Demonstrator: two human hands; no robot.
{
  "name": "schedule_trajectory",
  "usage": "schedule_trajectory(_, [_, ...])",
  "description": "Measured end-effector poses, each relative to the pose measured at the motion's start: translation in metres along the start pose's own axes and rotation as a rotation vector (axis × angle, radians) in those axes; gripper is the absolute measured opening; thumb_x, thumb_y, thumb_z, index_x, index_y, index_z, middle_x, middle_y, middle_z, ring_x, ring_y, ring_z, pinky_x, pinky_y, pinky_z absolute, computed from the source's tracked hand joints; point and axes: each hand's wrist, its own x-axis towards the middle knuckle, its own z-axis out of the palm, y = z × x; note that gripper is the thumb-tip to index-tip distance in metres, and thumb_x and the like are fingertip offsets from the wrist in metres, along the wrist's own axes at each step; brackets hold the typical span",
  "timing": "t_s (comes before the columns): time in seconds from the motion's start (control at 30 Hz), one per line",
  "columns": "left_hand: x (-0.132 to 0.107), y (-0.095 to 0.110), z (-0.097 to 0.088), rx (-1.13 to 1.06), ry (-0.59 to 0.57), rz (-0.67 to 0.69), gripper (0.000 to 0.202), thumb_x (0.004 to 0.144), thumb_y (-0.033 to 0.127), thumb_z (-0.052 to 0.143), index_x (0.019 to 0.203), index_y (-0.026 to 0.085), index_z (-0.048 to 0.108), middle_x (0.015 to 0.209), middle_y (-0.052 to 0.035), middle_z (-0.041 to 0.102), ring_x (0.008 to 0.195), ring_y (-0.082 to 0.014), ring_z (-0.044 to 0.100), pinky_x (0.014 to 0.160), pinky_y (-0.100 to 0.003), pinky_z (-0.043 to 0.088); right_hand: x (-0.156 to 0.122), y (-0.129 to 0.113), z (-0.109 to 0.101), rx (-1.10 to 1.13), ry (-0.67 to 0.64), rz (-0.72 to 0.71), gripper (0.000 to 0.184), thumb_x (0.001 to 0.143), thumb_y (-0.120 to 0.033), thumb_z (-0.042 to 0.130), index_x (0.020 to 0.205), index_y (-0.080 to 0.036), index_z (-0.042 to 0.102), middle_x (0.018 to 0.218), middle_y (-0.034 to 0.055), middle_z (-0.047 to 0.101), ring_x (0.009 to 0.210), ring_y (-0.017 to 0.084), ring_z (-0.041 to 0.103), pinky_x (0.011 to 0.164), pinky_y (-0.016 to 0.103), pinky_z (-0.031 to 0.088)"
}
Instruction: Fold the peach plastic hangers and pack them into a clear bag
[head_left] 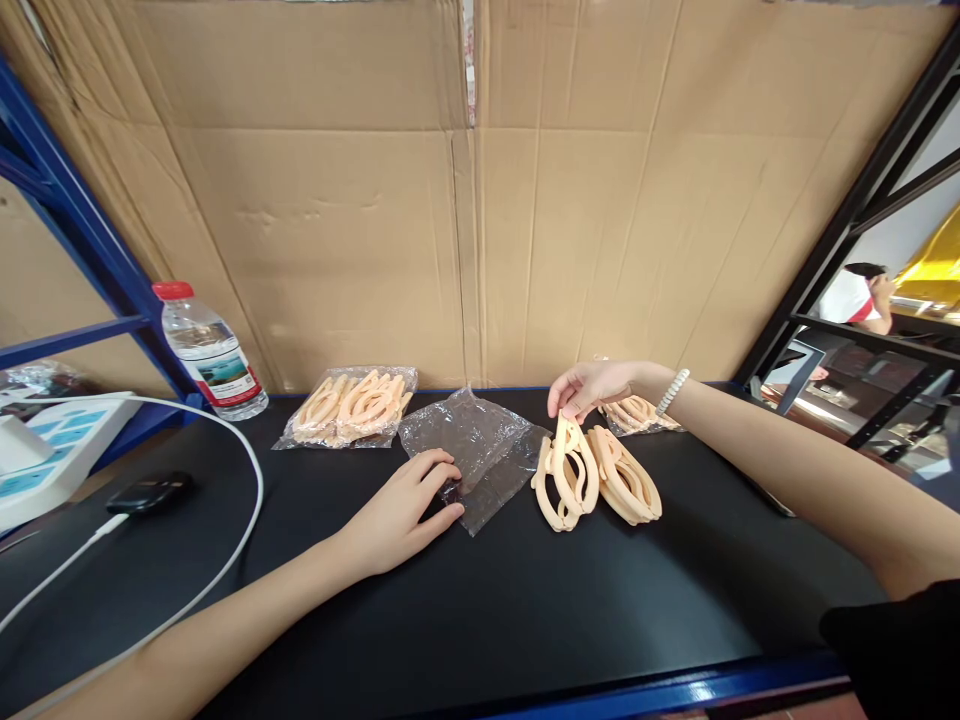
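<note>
My left hand (409, 505) lies on the black table top (480, 600), its fingers curled and pinching the near edge of an empty clear plastic bag (476, 450). My right hand (589, 388) reaches in from the right, fingertips pinched on the top of a peach plastic clip piece (566, 480) that stands in a small loose pile. More of those peach pieces (626, 485) lie just right of it. A white bead bracelet (673, 391) is on my right wrist.
A filled bag of peach pieces (349, 405) lies at the back left, another (637, 412) behind my right wrist. A water bottle (210, 350), white power strip (52, 445), white cable (240, 450) and black device (150, 492) sit left. Cardboard (465, 200) backs the table. A person (862, 295) is far right.
</note>
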Motion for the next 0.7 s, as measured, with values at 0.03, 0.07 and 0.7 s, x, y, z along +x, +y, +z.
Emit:
schedule_trajectory(0.03, [0.0,0.0,0.0,-0.003,-0.001,0.0,0.026,0.094,0.038,0.046,0.113,0.022,0.055,0.129,-0.0103,0.05,0.122,-0.026,0.049,0.104,-0.04,0.042,-0.002,-0.003,0.001,-0.002,0.007,-0.002,0.032,0.066,-0.027,0.081,0.09,-0.012,0.069,0.084,0.0053,0.07,0.077,0.014,0.065,0.077,0.028,0.053])
schedule_trajectory(0.07, [0.0,0.001,0.0,-0.006,-0.002,0.0,0.026,0.094,0.037,0.046,0.113,0.022,0.055,0.129,-0.0104,0.051,0.122,-0.0261,0.049,0.104,-0.04,0.042,-0.004,-0.005,0.001,-0.005,0.017,-0.007,0.031,0.066,-0.027,0.081,0.09,-0.012,0.07,0.086,0.0059,0.07,0.078,0.014,0.065,0.077,0.028,0.053])
schedule_trajectory(0.7, [-0.006,0.008,-0.013,-0.175,0.064,-0.023,0.02,0.091,0.037,0.048,0.092,0.02,0.058,0.112,-0.0082,0.056,0.106,-0.0238,0.054,0.096,-0.039,0.044,-0.043,-0.001,0.11,0.371,0.62,-0.218,0.024,0.063,-0.028,0.084,0.079,-0.015,0.072,0.075,0.0025,0.072,0.067,0.01,0.068,0.065,0.02,0.057])
